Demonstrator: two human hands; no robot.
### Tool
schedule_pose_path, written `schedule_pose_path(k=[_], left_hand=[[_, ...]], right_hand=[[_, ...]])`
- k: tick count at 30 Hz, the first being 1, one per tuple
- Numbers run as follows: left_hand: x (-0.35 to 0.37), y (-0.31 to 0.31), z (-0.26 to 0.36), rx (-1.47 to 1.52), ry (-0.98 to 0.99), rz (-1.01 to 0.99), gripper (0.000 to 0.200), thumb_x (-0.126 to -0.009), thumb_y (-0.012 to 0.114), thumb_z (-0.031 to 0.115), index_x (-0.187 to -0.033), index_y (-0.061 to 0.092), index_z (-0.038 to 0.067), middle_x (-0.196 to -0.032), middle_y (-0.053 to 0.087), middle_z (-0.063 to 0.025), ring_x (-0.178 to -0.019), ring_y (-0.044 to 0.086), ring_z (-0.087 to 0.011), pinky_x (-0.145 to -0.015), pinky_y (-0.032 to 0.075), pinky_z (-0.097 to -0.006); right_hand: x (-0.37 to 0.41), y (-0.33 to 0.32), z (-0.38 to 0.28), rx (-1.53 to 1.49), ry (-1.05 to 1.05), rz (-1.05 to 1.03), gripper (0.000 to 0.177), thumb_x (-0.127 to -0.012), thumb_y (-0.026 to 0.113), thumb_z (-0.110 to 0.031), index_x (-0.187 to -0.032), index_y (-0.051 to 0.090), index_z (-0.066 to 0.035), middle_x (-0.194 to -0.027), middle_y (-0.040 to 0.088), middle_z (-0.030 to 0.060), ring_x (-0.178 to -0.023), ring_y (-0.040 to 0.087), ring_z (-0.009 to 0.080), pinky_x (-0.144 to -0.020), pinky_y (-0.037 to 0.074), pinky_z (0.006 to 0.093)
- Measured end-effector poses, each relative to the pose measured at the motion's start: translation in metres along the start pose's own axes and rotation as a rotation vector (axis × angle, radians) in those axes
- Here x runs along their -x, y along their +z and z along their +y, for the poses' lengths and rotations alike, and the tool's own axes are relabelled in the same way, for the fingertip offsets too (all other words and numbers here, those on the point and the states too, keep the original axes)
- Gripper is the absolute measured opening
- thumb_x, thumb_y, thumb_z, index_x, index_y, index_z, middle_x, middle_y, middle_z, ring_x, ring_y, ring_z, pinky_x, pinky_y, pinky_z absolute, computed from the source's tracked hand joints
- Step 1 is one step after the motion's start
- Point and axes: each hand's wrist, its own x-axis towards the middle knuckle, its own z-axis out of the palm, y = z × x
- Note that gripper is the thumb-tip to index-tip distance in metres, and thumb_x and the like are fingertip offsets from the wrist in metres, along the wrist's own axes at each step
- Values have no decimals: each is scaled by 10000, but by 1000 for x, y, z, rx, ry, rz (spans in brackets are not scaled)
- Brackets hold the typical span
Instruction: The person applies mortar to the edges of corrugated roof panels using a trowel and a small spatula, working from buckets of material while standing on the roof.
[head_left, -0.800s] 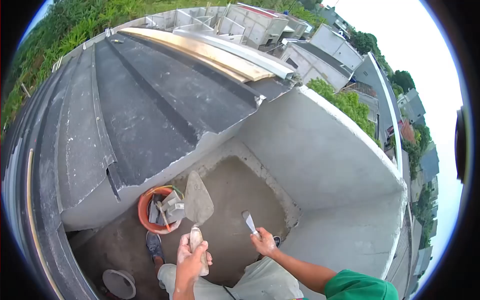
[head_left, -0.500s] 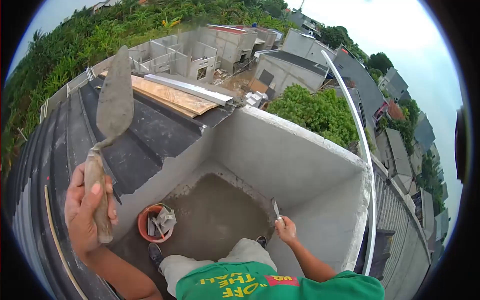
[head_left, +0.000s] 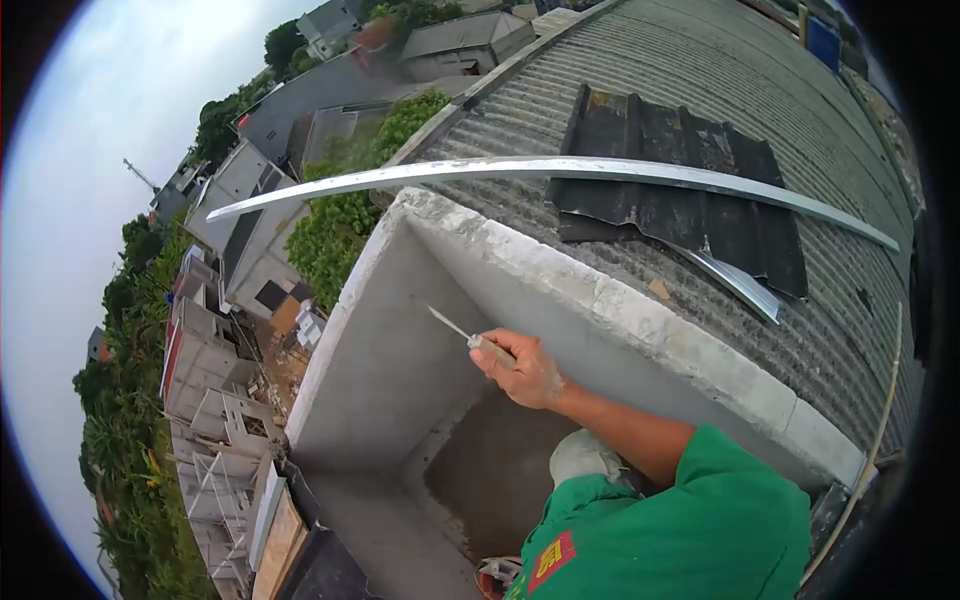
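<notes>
My right hand (head_left: 522, 371) grips a small trowel (head_left: 492, 350) by its pale handle, fingers wrapped round it. The thin blade appears nearly edge-on and points up and left, overlapping the grey plastered wall (head_left: 365, 350) in this view. Below the hand lies the dark grey floor (head_left: 500, 465) of the walled space. My left hand is out of view, and so is the large trowel it held earlier. At the bottom edge, a bucket (head_left: 490, 578) shows in part beside my green shirt.
A rough whitish wall top (head_left: 600, 295) runs along the right side. Beyond it, a long metal bar (head_left: 640, 172) crosses a corrugated roof (head_left: 700, 60) with dark roofing sheets (head_left: 690, 200) on it. Boards (head_left: 280, 540) lie at lower left. Trees and buildings stand outside.
My view has swung right towards the corrugated roof. The left hand with the large trowel has left the view. My right hand is raised higher, still holding the small trowel.
</notes>
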Motion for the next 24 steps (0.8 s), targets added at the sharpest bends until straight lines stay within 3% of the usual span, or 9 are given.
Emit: schedule_pose_path(k=[5, 10, 11, 12, 16, 18, 19, 22, 24], left_hand=[[-78, 95, 7, 79, -37, -597, 471, -832, 648, 131, -1233, 493, -60, -827, 611, -107, -484, 558, -146, -424, 460, -251], [-143, 325, 58, -48, 54, -1341, 508, -845, 671, 118, -1296, 505, -49, -830, 624, -73, -523, 541, -112, -479, 457, -257], [-144, 374, 65, -112, 94, -1414, 506, -837, 684, 115, -1291, 529, -44, -803, 624, -44, -523, 543, -102, -475, 464, -250], [-140, 419, 72, -183, 122, -1440, 465, -832, 688, 113, -1252, 556, -37, -787, 623, -40, -523, 546, -96, -473, 468, -243], [-120, 551, 70, -337, 158, -1614, 333, -818, 695, 101, -1122, 621, -11, -757, 620, -33, -520, 556, -82, -466, 476, -224], [-103, 576, 68, -333, 185, -1665, 302, -811, 698, 93, -1088, 627, -6, -750, 615, -31, -516, 555, -81, -462, 472, -224], [-94, 583, 67, -327, 194, -1686, 272, -805, 701, 85, -1054, 633, 0, -743, 611, -29, -511, 554, -80, -458, 469, -223], [-81, 598, 55, -288, 179, -1730, 302, -793, 696, 75, -1082, 642, 5, -730, 596, -17, -511, 547, -84, -450, 462, -234], [-79, 606, 37, -271, 155, -1741, 300, -796, 685, 77, -1086, 647, 8, -734, 593, -17, -514, 542, -91, -449, 461, -248]], right_hand=[[0, -131, -34, 106, -80, 359, 416, -964, 550, -417, -950, 632, -9, -673, 572, 27, -628, 537, 96, -590, 449, 284], [7, -217, -4, 284, -173, 504, 440, -965, 539, -437, -929, 629, -8, -647, 547, 26, -603, 508, 91, -570, 431, 279], [12, -222, 5, 377, -37, 470, 436, -968, 536, -430, -923, 622, -6, -642, 548, 39, -604, 506, 100, -565, 428, 293], [17, -231, 13, 470, 106, 446, 432, -971, 532, -423, -916, 616, -3, -636, 548, 51, -605, 504, 108, -560, 425, 307], [7, -245, 43, 600, 72, 488, 441, -979, 508, -423, -896, 611, -2, -617, 551, 89, -577, 502, 160, -558, 428, 346], [-3, -258, 64, 648, 130, 409, 420, -985, 481, -419, -959, 597, -16, -641, 588, 160, -575, 565, 279, -580, 448, 423], [0, -267, 77, 651, 139, 428, 420, -985, 481, -419, -959, 597, -16, -641, 588, 160, -575, 565, 279, -580, 448, 423], [7, -283, 105, 759, 206, 349, 405, -990, 430, -448, -1112, 499, -68, -717, 630, 232, -740, 626, 443, -656, 465, 513], [11, -287, 115, 816, 287, 345, 417, -989, 420, -463, -1108, 496, -71, -722, 631, 236, -741, 625, 449, -663, 470, 515]])
